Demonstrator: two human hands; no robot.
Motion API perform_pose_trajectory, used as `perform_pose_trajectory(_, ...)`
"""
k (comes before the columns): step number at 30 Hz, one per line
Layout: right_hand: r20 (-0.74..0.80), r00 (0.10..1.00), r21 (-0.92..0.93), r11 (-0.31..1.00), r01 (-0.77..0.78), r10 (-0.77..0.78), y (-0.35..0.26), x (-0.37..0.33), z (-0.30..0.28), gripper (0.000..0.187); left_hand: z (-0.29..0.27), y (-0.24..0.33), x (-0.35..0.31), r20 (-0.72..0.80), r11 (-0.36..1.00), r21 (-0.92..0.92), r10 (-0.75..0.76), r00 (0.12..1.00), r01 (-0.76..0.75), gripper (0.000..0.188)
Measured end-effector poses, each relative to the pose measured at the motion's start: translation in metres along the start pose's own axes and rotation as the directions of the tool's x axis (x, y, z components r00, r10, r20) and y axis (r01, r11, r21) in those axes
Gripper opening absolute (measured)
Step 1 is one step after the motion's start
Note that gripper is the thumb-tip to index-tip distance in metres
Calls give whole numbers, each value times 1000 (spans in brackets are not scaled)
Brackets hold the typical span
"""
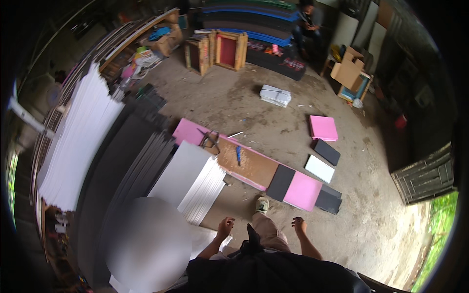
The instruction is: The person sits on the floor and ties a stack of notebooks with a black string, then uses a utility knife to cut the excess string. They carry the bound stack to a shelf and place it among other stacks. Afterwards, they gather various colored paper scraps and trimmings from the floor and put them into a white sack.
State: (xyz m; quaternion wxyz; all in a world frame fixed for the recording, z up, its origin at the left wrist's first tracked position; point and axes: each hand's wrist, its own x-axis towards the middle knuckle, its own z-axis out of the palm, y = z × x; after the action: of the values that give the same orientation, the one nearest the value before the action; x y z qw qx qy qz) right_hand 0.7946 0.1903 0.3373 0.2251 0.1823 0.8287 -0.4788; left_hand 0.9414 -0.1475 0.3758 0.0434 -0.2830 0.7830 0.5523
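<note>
My left hand (pixel 225 227) hangs beside the stack of white sheets (pixel 202 190), its fingers loosely bent and apart, holding nothing. My right hand (pixel 299 225) hangs in the air nearer the pink square sheet (pixel 303 191), likewise loosely open with nothing in it. Ahead of both, a long brown board (pixel 261 168) lies on the floor over pink sheeting. On it rest a blue-handled cutter (pixel 238 155), a dark scissors-like tool (pixel 211 141) and light shavings. A black sheet (pixel 281 182) covers the board's right part, next to the pink square.
Tall black sheets (pixel 117 161) and white sheets (pixel 80 141) lean at the left. Pink pieces (pixel 323 128), a white piece (pixel 320 169) and a tied white bundle (pixel 275 95) lie on the floor. Behind sits a person (pixel 309 24) by stacked sheets. A blurred patch hides the lower left.
</note>
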Motion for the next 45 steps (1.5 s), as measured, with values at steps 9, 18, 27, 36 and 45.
perform_pose_trajectory(9, 46, 996, 154, 985, 74, -82, -101, 103, 2, 21, 18, 102, 161, -123, 985, -98, 130, 984, -142, 12)
perform_pose_trajectory(18, -102, 952, 218, 927, 304, -288, -217, 177, -47, 21, 67, 267, 329, -73, 916, -88, 386, 920, -391, 16)
perform_pose_trajectory(27, -420, 907, 552, 804, 220, 41, -243, 358, -65, 22, 170, 310, 579, 263, 921, -327, 305, 916, -213, 12)
perform_pose_trajectory(36, -560, 778, 525, 849, 66, 286, -327, 503, -100, 23, 259, 423, 828, 671, 676, 490, 111, 733, -551, 16)
perform_pose_trajectory(45, -523, 360, 851, 447, 276, 773, -305, 491, -134, 22, 441, 511, 855, 957, 681, 156, 74, 279, -715, 19)
